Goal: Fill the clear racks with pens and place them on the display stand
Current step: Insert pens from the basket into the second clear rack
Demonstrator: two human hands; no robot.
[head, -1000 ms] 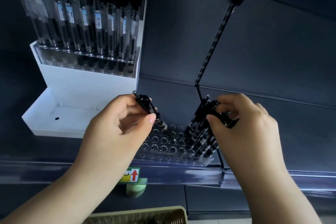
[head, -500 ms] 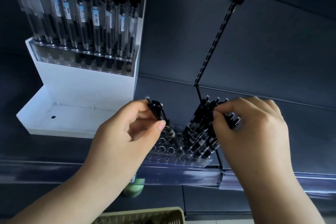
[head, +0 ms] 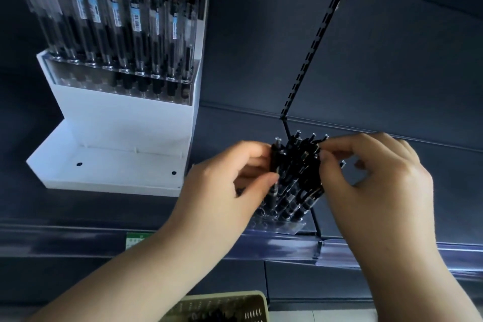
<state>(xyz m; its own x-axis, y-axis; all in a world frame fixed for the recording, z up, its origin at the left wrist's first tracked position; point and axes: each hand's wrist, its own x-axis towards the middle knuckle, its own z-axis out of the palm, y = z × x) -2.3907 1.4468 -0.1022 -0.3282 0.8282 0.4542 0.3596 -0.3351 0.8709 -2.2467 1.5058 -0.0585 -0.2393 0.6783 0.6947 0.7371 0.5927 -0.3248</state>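
Nearest, at the bottom edge: one olive basket [head: 230, 303] with a slotted wall, contents dark and too blurred to name. Two bare forearms rising from the lower corners toward the middle of the shelf [head: 78, 206].

Left hand [head: 224, 185]: palm turned right, thumb and curled fingers pinching one black pen [head: 274, 165] near its upper end. Held nearly upright at the left flank of the bunch, lower end hidden behind the thumb, seating in a hole not readable.

Right hand [head: 373, 183]: back toward the camera, fingers curled over from the right, thumb and forefinger closed on the tops of the pens [head: 298, 185]. A tight black bunch leaning right, four or five push-buttons poking out above, full count unreadable.

Under both hands, one clear rack [head: 277, 226] on the front lip of the shelf. Round holes showing along its near edge, the bunch standing in its right part. One green label [head: 136, 239] on the front rail [head: 65, 242], just left of the left forearm.

Farther back and left, one white display stand [head: 125, 123] with two steps. Two small dark holes in the lower tray. On the upper step, one filled rack [head: 120, 78] packed with labelled pens [head: 136, 21], roughly eight in the front row, more rows behind, blurred.

Farthest, one slotted metal strip [head: 311, 55] running up the dark back panel.
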